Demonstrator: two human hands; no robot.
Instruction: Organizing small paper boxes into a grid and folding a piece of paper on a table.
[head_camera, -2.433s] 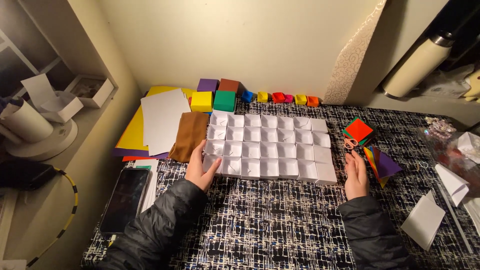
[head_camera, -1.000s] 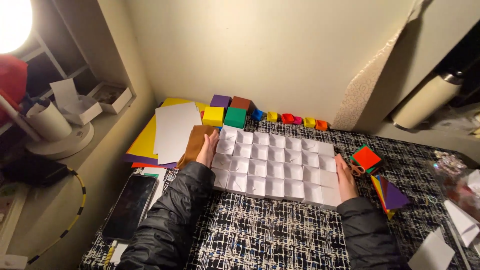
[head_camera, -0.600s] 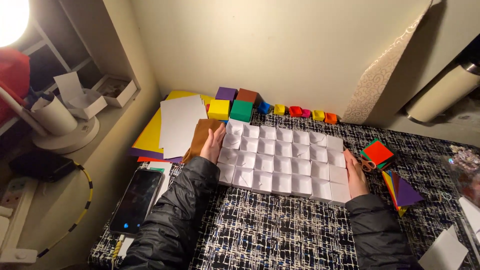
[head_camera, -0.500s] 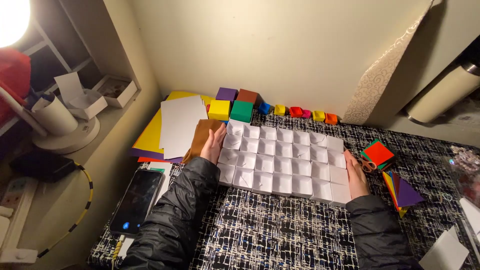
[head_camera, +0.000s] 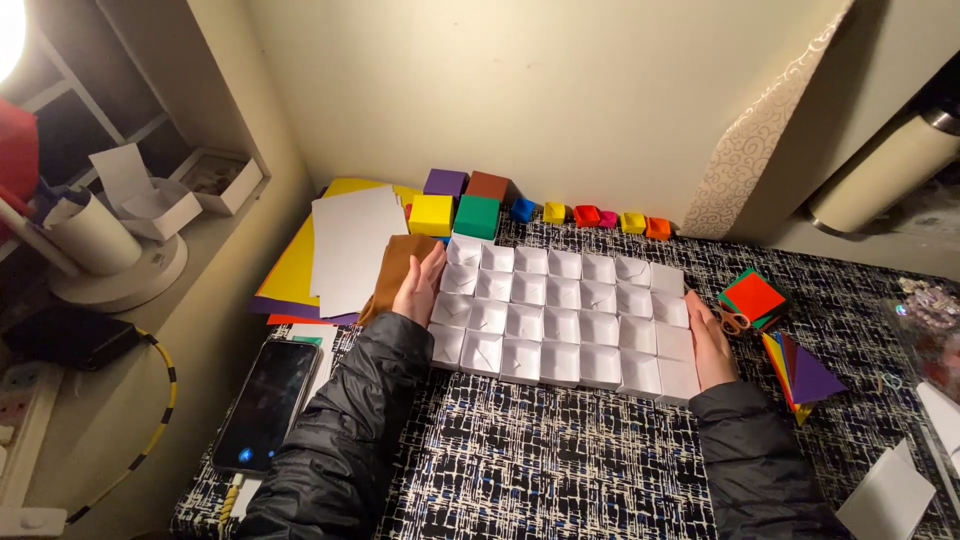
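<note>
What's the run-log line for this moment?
left hand: flat against left edge of white paper box grid | right hand: flat against its right edge | grid: on patterned table | phone: left of the sleeve

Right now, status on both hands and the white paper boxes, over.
Left hand flat against left edge of white box grid. Right hand flat against right edge. Nothing gripped. Brown sheet beside left hand, scissors near right.

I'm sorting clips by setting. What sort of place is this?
Probably a home craft desk: a grid of white paper boxes, stacked coloured paper sheets, small scissors and a phone charging.
</note>
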